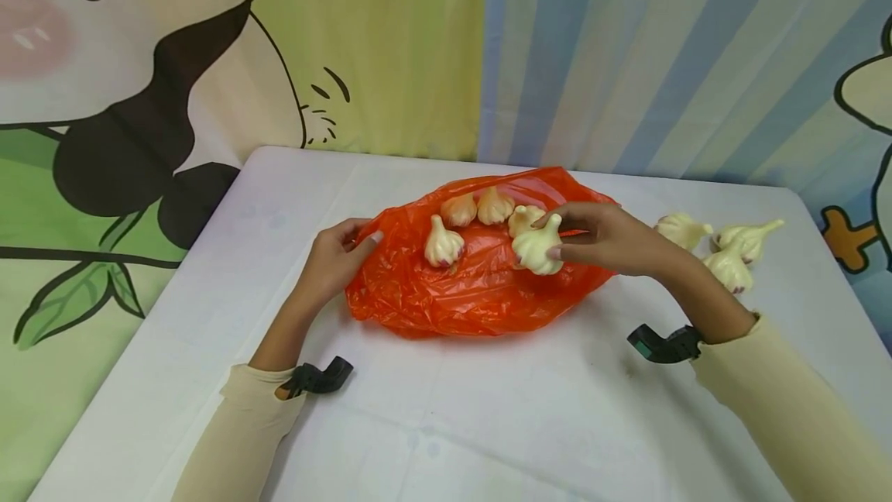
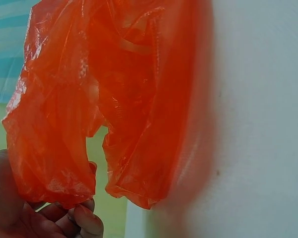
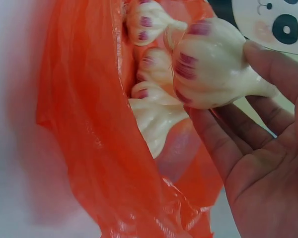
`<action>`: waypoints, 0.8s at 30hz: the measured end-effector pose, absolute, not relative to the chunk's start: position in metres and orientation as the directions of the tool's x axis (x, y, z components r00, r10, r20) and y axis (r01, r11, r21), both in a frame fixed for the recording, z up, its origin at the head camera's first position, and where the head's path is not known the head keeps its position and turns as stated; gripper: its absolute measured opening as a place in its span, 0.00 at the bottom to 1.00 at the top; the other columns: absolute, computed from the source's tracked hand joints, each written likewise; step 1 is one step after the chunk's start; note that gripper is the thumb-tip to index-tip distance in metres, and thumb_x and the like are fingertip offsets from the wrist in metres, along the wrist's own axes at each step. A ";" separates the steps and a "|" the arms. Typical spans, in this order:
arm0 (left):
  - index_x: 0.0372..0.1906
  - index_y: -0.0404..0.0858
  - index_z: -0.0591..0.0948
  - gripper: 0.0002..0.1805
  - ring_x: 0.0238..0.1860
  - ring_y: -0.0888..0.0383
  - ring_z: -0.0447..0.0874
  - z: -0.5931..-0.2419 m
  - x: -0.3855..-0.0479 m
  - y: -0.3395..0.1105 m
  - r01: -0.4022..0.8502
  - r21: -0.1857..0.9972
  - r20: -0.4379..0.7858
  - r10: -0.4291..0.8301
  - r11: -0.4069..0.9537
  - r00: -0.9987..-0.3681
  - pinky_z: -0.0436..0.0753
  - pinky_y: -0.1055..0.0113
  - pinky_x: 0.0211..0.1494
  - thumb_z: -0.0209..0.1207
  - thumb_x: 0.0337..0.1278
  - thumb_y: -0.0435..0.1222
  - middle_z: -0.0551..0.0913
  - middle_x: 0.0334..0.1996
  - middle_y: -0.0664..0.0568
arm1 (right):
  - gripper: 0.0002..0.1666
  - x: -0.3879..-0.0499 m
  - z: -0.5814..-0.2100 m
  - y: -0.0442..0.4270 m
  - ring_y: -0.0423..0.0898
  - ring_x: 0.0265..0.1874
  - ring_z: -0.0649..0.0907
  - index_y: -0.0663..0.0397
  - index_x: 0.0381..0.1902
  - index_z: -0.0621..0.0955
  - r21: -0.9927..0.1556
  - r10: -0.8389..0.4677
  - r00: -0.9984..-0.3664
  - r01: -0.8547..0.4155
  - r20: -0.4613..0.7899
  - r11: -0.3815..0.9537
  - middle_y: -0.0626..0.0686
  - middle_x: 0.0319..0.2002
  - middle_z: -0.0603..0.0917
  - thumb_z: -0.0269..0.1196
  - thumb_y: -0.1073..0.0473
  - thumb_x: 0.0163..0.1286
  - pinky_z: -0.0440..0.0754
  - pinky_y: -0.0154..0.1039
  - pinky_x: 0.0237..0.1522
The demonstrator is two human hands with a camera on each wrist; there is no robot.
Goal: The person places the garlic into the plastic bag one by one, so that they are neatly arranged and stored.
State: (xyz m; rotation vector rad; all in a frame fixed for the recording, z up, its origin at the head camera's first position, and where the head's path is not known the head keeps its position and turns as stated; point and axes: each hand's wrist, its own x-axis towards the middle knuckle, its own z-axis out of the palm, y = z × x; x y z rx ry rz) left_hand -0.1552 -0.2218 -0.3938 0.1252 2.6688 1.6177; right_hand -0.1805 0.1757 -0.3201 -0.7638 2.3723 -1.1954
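An orange-red plastic bag (image 1: pixel 481 300) lies spread on the white table, its mouth gaping. My left hand (image 1: pixel 337 258) pinches the bag's left edge between thumb and fingers; the left wrist view shows the thin plastic (image 2: pixel 54 148) caught at the fingertips. Over the right part of the bag, my right hand (image 1: pixel 602 238) holds a garlic bulb (image 1: pixel 538 249) with purple marks, thumb on one side and fingers on the other. Several more garlic bulbs (image 1: pixel 444 243) sit in the bag, two of them towards its back, seen partly through or beside the plastic.
On the table (image 1: pixel 446 432) to the right, three garlic bulbs (image 1: pixel 728 268) lie close together, beyond my right forearm. A cartoon-printed curtain (image 1: pixel 376 45) hangs behind the table's far edge. Each wrist wears a black camera mount (image 1: pixel 665 344).
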 end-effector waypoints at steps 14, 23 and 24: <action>0.55 0.37 0.80 0.20 0.41 0.52 0.79 -0.395 -0.155 -0.222 0.071 0.887 0.037 0.082 0.456 -0.996 0.81 0.66 0.42 0.58 0.67 0.45 0.82 0.45 0.47 | 0.23 -0.208 -0.320 0.140 0.52 0.55 0.79 0.61 0.54 0.78 -0.829 -0.720 -0.683 -0.328 -0.123 0.453 0.54 0.48 0.82 0.69 0.60 0.63 0.78 0.44 0.52; 0.55 0.38 0.80 0.20 0.42 0.52 0.79 -0.395 -0.156 -0.223 0.054 0.888 0.020 0.078 0.457 -0.997 0.81 0.63 0.44 0.58 0.67 0.46 0.81 0.46 0.47 | 0.21 -0.219 -0.318 0.117 0.54 0.56 0.79 0.63 0.53 0.77 -0.833 -0.766 -0.628 -0.343 -0.140 0.434 0.56 0.49 0.81 0.68 0.62 0.64 0.78 0.45 0.53; 0.55 0.38 0.80 0.20 0.42 0.52 0.79 -0.395 -0.156 -0.223 0.056 0.889 0.022 0.079 0.454 -0.997 0.82 0.62 0.44 0.58 0.67 0.46 0.81 0.46 0.47 | 0.21 -0.220 -0.317 0.115 0.54 0.56 0.79 0.62 0.54 0.77 -0.829 -0.769 -0.624 -0.351 -0.139 0.435 0.56 0.50 0.81 0.68 0.63 0.65 0.78 0.45 0.53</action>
